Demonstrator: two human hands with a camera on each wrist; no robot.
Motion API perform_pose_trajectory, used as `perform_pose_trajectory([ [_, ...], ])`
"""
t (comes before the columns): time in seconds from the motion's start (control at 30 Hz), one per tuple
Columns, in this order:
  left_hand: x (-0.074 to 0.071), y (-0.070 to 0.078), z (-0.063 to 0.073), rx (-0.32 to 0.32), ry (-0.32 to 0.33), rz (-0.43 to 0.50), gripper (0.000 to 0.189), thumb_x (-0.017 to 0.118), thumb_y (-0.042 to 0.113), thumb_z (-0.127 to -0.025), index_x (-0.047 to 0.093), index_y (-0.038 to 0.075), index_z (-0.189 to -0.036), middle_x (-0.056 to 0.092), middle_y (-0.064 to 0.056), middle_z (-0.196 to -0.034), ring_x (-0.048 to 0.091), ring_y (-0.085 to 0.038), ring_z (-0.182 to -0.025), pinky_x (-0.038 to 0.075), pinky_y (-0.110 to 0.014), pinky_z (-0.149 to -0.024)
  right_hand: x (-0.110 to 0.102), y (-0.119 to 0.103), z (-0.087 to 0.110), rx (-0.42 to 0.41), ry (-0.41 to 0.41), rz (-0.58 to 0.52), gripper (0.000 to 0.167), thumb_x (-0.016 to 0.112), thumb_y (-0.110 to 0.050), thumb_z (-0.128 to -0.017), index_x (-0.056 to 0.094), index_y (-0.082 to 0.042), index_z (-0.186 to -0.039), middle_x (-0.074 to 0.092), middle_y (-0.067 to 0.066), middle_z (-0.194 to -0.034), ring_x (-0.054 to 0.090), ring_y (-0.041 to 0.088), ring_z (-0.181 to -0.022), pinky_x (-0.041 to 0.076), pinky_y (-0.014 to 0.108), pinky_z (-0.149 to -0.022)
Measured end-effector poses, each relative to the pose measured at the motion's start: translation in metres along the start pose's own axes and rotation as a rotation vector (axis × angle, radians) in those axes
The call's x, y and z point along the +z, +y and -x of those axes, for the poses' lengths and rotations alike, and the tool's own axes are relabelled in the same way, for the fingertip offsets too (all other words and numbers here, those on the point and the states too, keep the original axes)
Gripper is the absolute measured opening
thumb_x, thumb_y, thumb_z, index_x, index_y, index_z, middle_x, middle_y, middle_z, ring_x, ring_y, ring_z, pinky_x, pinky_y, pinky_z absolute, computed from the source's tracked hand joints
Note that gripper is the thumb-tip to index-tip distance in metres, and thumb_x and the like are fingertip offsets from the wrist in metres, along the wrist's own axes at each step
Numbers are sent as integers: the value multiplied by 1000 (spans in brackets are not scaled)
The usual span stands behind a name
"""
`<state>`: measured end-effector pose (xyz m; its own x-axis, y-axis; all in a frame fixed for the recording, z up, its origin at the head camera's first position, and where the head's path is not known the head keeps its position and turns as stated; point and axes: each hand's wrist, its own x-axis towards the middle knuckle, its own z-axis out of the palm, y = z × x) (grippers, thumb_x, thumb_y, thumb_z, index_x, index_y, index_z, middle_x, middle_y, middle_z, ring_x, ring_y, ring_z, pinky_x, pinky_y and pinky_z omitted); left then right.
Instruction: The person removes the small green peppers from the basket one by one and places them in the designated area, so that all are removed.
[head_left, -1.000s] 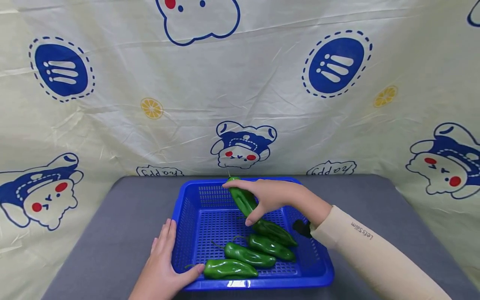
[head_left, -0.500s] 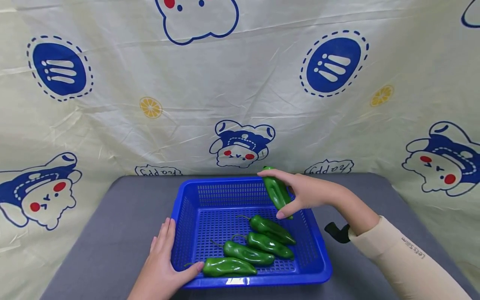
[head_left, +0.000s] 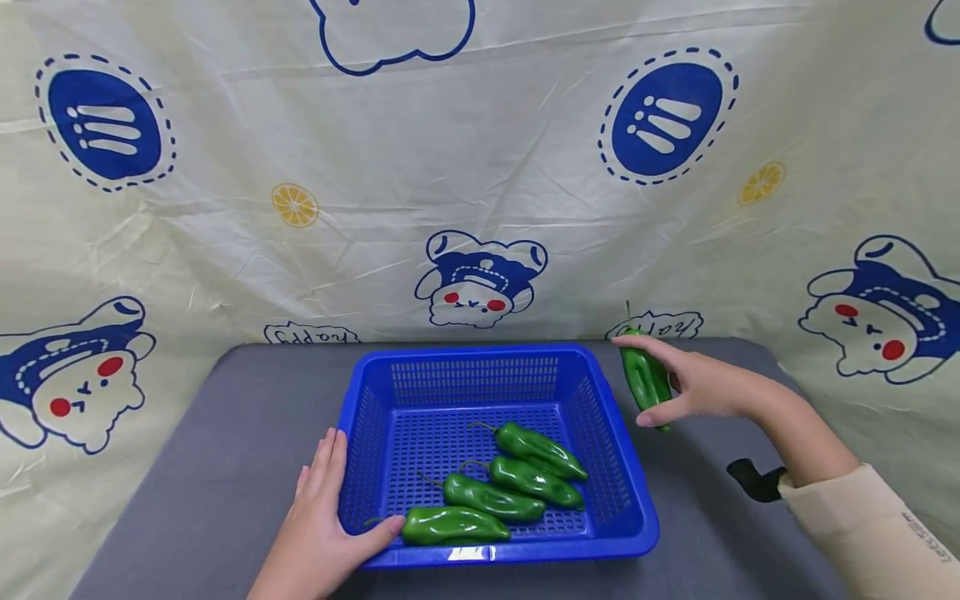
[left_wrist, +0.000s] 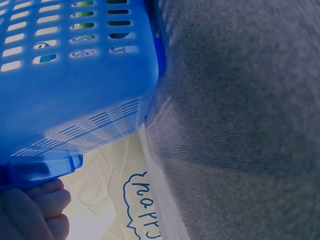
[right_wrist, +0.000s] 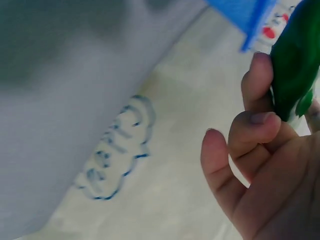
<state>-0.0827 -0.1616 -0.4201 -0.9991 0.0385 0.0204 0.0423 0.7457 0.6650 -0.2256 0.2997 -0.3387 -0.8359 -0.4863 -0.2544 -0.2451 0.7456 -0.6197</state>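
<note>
Right hand (head_left: 693, 385) curled around a green pepper (head_left: 645, 379), held upright in the air just right of the blue basket (head_left: 600, 417), outside its right wall and above the grey worktop (head_left: 225, 450). Pepper stem pointing up, thumb under the lower end, fingers across the top. In the right wrist view, fingertips (right_wrist: 260, 117) pressed against the same glossy green pepper (right_wrist: 295, 65), with a blue corner of the basket (right_wrist: 245, 15) beyond.

Left hand (head_left: 318, 525) laid flat and relaxed against the basket's near left corner, fingers straight along the left wall, thumb hooked over the front rim. From the left wrist camera, knuckles (left_wrist: 35, 210) tucked under the basket's blue rim (left_wrist: 40, 170).

Four more green peppers (head_left: 491, 492) lying inside the basket, lined up diagonally from the front rim toward the centre, the nearest one touching the front wall beside the left thumb.

Cream cartoon-print cloth (head_left: 480, 167) hanging behind the basket, draped down to the far edge of the worktop. Beige sleeve (head_left: 862, 525) and a black strap (head_left: 753, 479) at the wrist, right of the basket.
</note>
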Motion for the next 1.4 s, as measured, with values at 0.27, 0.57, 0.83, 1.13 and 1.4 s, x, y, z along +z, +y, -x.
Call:
perform_pose_trajectory([
  [0.27,1,-1,0,-34,-33,-6,123,75,65,-75,2,15,-161,3,-14,-168,4,-51,-150,12,-67,-119,19,45,7,117,-64,36,107,83,-39,-78,15,-24,-159,51,20,-125,53,24,-96,48,36,-73],
  [0.57,1,-3,0,-25,-32,-1,122,75,64,-76,3,15,-161,3,-15,-168,5,-50,-151,12,-66,-120,43,68,6,167,-113,108,106,84,-40,-76,21,-16,-157,60,12,-106,55,20,-86,46,34,-68],
  [0.83,1,-2,0,-17,-32,5,120,75,63,-77,4,14,-161,2,-14,-168,6,-48,-151,12,-66,-120,48,66,7,264,-128,269,105,80,-56,-76,25,-16,-157,62,22,-113,57,26,-90,47,42,-73],
  [1.13,-2,-1,-2,-14,-23,-15,121,75,63,-77,2,16,-161,2,-13,-168,6,-49,-151,13,-69,-118,19,48,11,328,-82,407,112,68,-74,-75,18,-18,-158,66,29,-112,66,36,-84,52,49,-64],
  [1.4,-3,1,-2,-29,-26,-24,120,74,63,-77,1,19,-161,3,-12,-168,6,-49,-151,14,-72,-116,-7,2,-3,63,57,236,92,74,-55,-83,26,-25,-155,58,1,-89,48,17,-67,40,29,-56],
])
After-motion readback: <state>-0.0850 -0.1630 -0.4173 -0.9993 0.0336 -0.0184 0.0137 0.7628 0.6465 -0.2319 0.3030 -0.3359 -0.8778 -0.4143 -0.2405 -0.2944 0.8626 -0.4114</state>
